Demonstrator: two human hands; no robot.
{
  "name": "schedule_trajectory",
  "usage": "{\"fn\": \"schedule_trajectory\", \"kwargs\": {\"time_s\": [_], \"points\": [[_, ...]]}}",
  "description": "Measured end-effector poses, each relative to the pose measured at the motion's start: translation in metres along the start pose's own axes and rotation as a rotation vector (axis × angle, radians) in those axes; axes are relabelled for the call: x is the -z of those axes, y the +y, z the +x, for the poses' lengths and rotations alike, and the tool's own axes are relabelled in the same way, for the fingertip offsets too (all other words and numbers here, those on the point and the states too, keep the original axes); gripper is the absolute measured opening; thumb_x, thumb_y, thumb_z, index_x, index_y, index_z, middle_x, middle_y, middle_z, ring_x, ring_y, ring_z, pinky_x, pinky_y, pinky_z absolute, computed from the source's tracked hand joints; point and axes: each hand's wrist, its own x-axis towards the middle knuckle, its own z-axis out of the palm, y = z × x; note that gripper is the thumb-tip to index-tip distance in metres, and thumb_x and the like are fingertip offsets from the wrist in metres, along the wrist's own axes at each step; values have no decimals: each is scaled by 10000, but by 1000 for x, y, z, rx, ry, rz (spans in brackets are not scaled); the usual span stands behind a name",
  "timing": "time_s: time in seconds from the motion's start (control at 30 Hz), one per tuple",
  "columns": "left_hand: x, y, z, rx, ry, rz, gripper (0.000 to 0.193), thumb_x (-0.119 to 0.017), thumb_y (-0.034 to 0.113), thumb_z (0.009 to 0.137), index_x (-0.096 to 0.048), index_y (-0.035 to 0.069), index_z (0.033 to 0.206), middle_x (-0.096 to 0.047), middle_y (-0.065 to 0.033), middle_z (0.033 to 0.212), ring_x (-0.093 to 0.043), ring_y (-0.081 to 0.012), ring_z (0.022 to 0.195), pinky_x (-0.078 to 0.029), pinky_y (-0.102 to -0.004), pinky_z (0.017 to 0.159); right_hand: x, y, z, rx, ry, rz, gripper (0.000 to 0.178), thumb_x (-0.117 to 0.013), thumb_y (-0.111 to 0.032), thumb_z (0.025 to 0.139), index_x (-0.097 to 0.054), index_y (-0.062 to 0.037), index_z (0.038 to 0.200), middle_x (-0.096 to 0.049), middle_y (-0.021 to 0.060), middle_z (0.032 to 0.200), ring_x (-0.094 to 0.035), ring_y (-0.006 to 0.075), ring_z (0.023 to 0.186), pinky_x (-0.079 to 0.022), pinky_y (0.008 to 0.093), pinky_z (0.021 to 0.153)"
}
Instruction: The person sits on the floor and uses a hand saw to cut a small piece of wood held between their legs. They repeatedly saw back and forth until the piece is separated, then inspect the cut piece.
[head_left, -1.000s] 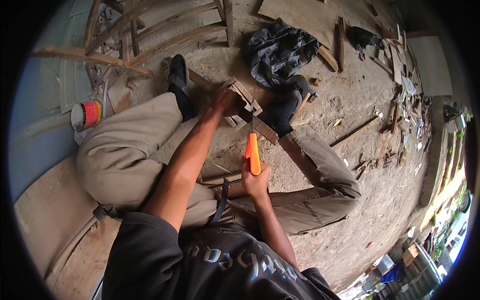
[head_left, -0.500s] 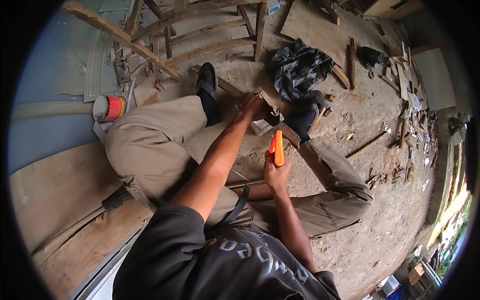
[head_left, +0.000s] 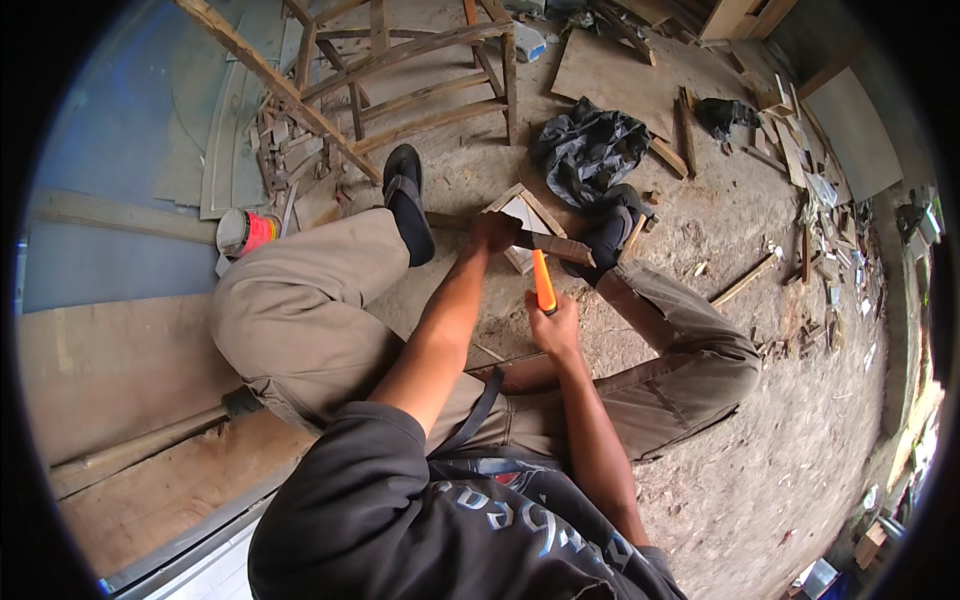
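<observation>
My left hand [head_left: 492, 232] is closed on a narrow wooden strip [head_left: 565, 249], whose right end reaches toward my right shoe. Beneath the strip lies a small wooden frame [head_left: 541, 209] with a pale inside. In my right hand [head_left: 556, 325] is the orange handle of what looks like a hand saw [head_left: 543, 280], pointing away from me toward the strip. Its blade is thin and hard to make out against the dark wood. Both hands are between my spread legs, the right one nearer my body.
A crumpled black plastic bag [head_left: 590, 150] lies beyond my right shoe [head_left: 610, 232]. A wooden chair-like frame [head_left: 430, 100] stands at the far left. Near my left knee is a red-and-white can [head_left: 247, 232]. Scrap wood [head_left: 800, 160] litters the right side.
The wooden piece in my left hand has turned from upright to lying across the frame. My right hand has shifted slightly, and the orange handle now shows narrower.
</observation>
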Motion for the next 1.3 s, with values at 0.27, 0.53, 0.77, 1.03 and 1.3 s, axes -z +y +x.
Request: {"fn": "schedule_trajectory", "kwargs": {"time_s": [0.27, 0.53, 0.77, 1.03, 1.3], "points": [[-39, -15, 2, -20, 123, -173, 307, -450, 328, 880, -706, 166, 831, -703, -81, 913, -676, -317, 831, -524, -462, 744, -11, 17, -1, 98, 60, -147, 330, -665, -228, 884, -583, 25, 688, -505, 73, 488, -459, 86, 478, -389, 326, 464], [-33, 2, -2, 125, 207, -349, 303, -505, 370, 820, -732, 181, 752, -697, -103, 809, -659, -333, 756, -505, -453, 701, -9, 0, 1, -34, -18, -223, 278, -679, -215, 854, -617, 37, 754, -583, 210, 576, -658, 284, 543, -469, 369, 524], [-22, -2, 22, 100, 490, -230, 260, -537, 322, 813, -745, 191, 726, -683, -87, 725, -596, -292, 822, -438, -470, 783, -9, 6, 20, 131, 16, -255, 239, -658, -201, 857, -627, 23, 778, -589, 225, 618, -644, 386, 599, -488, 393, 554], [-6, 2, 43, 196, 215, -481, 330, -521, 391, 829, -754, 158, 823, -705, -133, 854, -665, -343, 813, -509, -463, 766, 4, -2, 34, 67, 29, -238, 213, -658, -171, 857, -629, 24, 779, -596, 195, 604, -656, 285, 560, -483, 356, 539], [-4, -2, 58, 198, 46, -333, 410, -517, 421, 839, -738, 78, 874, -697, -181, 928, -680, -345, 824, -531, -452, 745, 31, -22, 14, -41, 29, -197, 249, -664, -143, 876, -587, 31, 716, -517, 103, 510, -466, 65, 488, -386, 303, 453]]}}
